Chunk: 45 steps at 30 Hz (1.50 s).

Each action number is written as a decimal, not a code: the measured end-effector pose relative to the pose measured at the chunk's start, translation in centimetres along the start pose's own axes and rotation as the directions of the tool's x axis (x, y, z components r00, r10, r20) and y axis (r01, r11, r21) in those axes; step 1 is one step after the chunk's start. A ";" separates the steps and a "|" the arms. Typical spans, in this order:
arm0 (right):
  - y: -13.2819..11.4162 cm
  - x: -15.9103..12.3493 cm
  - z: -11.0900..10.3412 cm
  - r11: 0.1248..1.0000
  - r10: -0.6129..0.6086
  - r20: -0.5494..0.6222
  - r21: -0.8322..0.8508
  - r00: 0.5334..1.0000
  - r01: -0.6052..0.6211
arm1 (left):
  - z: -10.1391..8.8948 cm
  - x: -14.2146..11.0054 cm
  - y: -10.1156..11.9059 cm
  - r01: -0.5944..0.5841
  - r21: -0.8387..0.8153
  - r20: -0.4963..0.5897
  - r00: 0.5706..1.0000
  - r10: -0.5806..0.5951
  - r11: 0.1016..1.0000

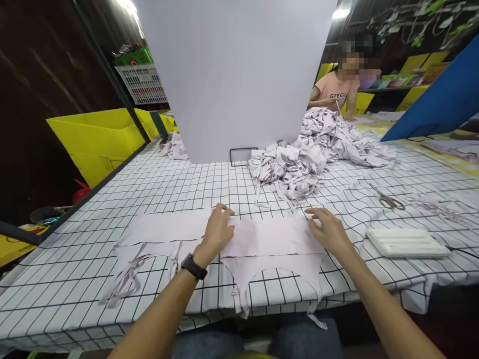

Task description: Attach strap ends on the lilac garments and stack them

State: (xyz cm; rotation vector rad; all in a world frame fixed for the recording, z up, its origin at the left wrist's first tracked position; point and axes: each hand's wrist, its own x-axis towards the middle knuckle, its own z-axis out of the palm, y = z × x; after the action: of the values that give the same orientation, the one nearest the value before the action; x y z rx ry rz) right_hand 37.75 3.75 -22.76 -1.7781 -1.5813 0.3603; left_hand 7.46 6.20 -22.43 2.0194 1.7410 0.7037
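Observation:
A pale lilac garment piece point(273, 239) with thin straps lies flat at the near edge of the table point(112, 194), which has a white cloth with a black grid. My left hand point(217, 230) rests on the piece's left upper part, fingers loosely spread, palm down; a black watch is on that wrist. My right hand point(329, 230) presses flat on the piece's right upper edge, fingers extended. A second similar lilac piece point(157, 239) lies to the left, with its straps trailing toward the edge.
A heap of lilac garments point(310, 154) lies behind, below an upright white board point(235, 75). Scissors point(391, 201) and a white tray point(406, 242) are at right. A person in a pink shirt point(335, 89) sits at the far side. Yellow bins point(101, 139) stand left.

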 end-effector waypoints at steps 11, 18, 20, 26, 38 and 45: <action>3.9 -19.1 -1.1 0.889 0.405 0.061 0.209 0.912 -0.408 | 8.3 -3.7 8.5 -0.663 -0.113 0.401 0.651 0.644 0.740; 2.3 -18.6 1.8 0.830 0.259 0.182 0.461 0.948 -0.315 | 9.6 -4.5 8.6 -0.665 -0.003 0.494 0.649 0.579 0.747; 1.9 -19.8 0.9 0.848 0.232 0.209 0.435 0.950 -0.302 | 9.6 -4.5 8.5 -0.671 0.011 0.494 0.648 0.580 0.741; 1.8 -25.5 -2.8 0.870 0.257 0.366 0.315 0.895 -0.379 | 9.7 -4.2 8.5 -0.666 0.021 0.511 0.648 0.564 0.746; 0.3 -30.6 -6.8 0.706 0.511 0.354 0.346 0.783 -0.617 | 9.5 -3.9 8.8 -0.657 0.033 0.537 0.647 0.541 0.753; -1.7 -29.7 -8.6 0.390 0.597 0.295 0.706 0.746 -0.591 | 9.5 -3.7 8.9 -0.639 0.002 0.551 0.643 0.532 0.770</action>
State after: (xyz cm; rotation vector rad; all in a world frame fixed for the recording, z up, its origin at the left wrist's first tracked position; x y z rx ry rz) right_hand 35.68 -27.11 -22.93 -1.5251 -0.4871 1.1891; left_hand 19.79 1.47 -25.33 2.6332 0.8390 0.0918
